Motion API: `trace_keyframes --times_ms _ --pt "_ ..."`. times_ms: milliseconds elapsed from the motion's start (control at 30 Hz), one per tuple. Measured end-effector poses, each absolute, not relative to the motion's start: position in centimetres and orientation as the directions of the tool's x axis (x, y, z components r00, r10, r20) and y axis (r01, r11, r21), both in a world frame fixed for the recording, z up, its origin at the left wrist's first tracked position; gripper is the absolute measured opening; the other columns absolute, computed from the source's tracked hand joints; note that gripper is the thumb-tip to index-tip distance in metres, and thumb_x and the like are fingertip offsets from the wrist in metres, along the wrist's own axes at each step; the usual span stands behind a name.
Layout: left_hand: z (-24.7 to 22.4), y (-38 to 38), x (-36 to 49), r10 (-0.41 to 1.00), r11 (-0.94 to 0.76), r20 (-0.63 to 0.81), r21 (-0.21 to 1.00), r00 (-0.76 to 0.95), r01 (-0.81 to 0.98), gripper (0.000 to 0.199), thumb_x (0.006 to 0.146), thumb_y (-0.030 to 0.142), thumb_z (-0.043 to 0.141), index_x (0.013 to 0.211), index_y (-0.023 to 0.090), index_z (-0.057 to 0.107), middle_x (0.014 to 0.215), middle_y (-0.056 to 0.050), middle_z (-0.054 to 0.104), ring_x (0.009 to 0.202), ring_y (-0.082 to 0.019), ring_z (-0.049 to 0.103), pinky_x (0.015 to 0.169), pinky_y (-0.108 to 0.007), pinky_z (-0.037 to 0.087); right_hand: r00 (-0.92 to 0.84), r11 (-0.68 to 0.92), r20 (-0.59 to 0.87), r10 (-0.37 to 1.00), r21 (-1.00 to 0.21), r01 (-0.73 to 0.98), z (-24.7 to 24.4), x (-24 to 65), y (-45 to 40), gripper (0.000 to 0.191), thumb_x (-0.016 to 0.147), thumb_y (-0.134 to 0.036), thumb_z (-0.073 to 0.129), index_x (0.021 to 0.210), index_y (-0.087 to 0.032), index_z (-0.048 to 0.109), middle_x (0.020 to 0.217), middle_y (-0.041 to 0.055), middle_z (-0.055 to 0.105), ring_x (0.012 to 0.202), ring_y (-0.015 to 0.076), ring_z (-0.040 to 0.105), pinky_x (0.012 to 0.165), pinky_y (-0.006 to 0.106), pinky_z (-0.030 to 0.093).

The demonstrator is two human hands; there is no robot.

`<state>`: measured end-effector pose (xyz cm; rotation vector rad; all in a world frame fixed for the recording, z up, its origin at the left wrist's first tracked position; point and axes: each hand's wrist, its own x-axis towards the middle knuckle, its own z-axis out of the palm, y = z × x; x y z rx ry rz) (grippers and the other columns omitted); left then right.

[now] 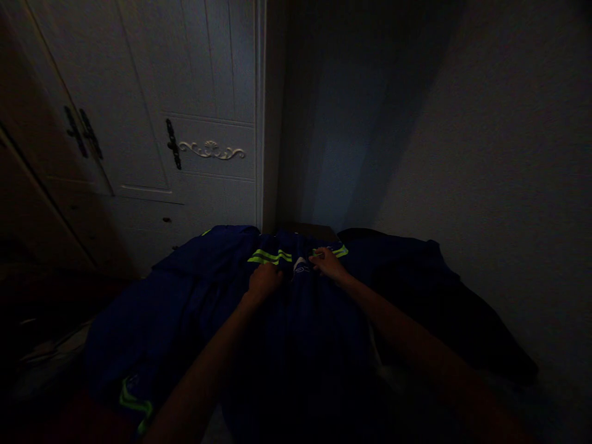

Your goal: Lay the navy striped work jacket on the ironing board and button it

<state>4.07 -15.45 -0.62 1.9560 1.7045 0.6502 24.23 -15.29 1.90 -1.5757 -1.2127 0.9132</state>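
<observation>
A dark blue jacket [203,290] with lime-green stripes lies spread out in front of me, its sleeves reaching to both sides. Fingers curled, my left hand [266,279] grips the cloth just below the striped band left of the middle. My right hand [327,264] pinches the jacket beside the right-hand stripe, thumb and fingers together. Between the two hands sits a small pale patch or lining [301,265] with a light mark, at the jacket's centre line. Dim light hides the lower part of the jacket and the exact fold that each hand holds.
A white wardrobe [222,80] with dark handles [172,144] and a carved ornament [211,149] stands behind on the left. To the right rises a plain wall [499,142]. A dark flat thing [309,231] shows behind the jacket. Papers or cloths [50,351] lie dimly at the left.
</observation>
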Motion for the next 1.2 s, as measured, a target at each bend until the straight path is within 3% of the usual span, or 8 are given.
trace_keyframes --times_ms 167,333,433,533,667,733,900,1200 --pt "-1.2 -13.4 1.8 0.989 -0.075 -0.015 0.811 0.149 0.580 0.023 0.089 0.031 0.045 0.075 0.016 0.055 0.065 -0.001 0.057 0.056 -0.012 0.055 0.058 -0.025 0.047 0.266 -0.120 -0.031 0.963 -0.938 0.325 0.1 24.3 -11.8 0.025 0.069 -0.025 0.079 0.083 -0.016 0.060 0.057 -0.0038 0.058 0.050 0.0118 0.054 0.045 0.019 0.033" --pt "-1.1 -12.7 1.0 0.991 -0.019 -0.056 0.845 0.123 0.535 0.016 0.084 0.023 0.057 0.098 0.016 0.056 0.082 -0.005 0.065 0.070 -0.015 0.062 0.067 -0.027 0.050 0.231 -0.138 -0.060 0.971 -0.931 0.338 -0.7 24.4 -9.9 0.021 0.063 -0.013 0.078 0.057 -0.017 0.058 0.042 -0.0045 0.051 0.044 0.0099 0.049 0.045 0.020 0.029" --pt "-0.1 -13.2 1.8 0.989 -0.143 0.117 0.679 0.085 0.721 0.043 0.078 0.023 0.066 0.118 0.018 0.055 0.107 -0.011 0.065 0.095 -0.022 0.063 0.081 -0.031 0.048 0.215 -0.133 -0.063 0.975 -0.936 0.326 -0.7 24.5 -9.5 0.026 0.062 -0.006 0.071 0.047 -0.017 0.053 0.035 -0.0053 0.045 0.036 0.0077 0.042 0.042 0.020 0.025" --pt "1.3 -13.9 3.7 0.926 -0.329 0.295 0.328 0.235 0.886 0.031 0.088 0.028 0.053 0.115 0.019 0.062 0.118 -0.013 0.061 0.106 -0.025 0.060 0.088 -0.034 0.046 0.224 -0.084 -0.024 0.974 -0.962 0.261 -0.1 24.8 -9.6 0.019 0.066 -0.010 0.064 0.050 -0.017 0.056 0.038 -0.0053 0.048 0.036 0.0073 0.041 0.041 0.020 0.026" --pt "2.6 -13.7 6.3 0.921 -0.362 0.189 0.100 0.339 0.927 0.036 0.087 0.045 0.055 0.096 0.015 0.072 0.111 -0.019 0.064 0.111 -0.034 0.057 0.089 -0.040 0.046 0.276 -0.003 0.028 0.961 -0.994 0.113 1.6 25.8 -10.3 0.007 0.067 -0.018 0.059 0.061 -0.018 0.058 0.048 -0.0059 0.053 0.043 0.0081 0.047 0.044 0.020 0.034" --pt "2.9 -13.1 7.1 0.944 -0.313 0.131 0.061 0.303 0.948 0.033 0.085 0.041 0.061 0.098 0.013 0.072 0.107 -0.021 0.066 0.109 -0.036 0.058 0.087 -0.043 0.046 0.293 0.025 0.037 0.955 -0.999 0.047 2.6 26.5 -10.8 0.005 0.066 -0.020 0.060 0.062 -0.018 0.057 0.051 -0.0064 0.053 0.046 0.0084 0.048 0.045 0.020 0.037" --pt "2.4 -12.4 7.7 0.932 -0.344 0.151 0.075 0.331 0.936 0.032 0.092 0.016 0.043 0.115 0.013 0.065 0.121 -0.022 0.061 0.114 -0.033 0.055 0.092 -0.044 0.041 0.295 0.060 0.039 0.955 -0.996 -0.060 3.9 28.0 -12.1 0.009 0.064 -0.023 0.062 0.062 -0.019 0.054 0.051 -0.0066 0.051 0.047 0.0091 0.047 0.044 0.021 0.037" --pt "2.6 -11.0 7.8 0.960 -0.280 0.091 0.343 0.265 0.897 0.014 0.082 0.025 0.063 0.082 0.015 0.073 0.096 -0.019 0.071 0.105 -0.033 0.063 0.088 -0.041 0.044 0.296 0.048 -0.010 0.955 -0.981 -0.187 3.9 29.4 -12.5 0.012 0.063 -0.018 0.063 0.062 -0.019 0.051 0.050 -0.0064 0.050 0.045 0.0085 0.046 0.042 0.021 0.032"
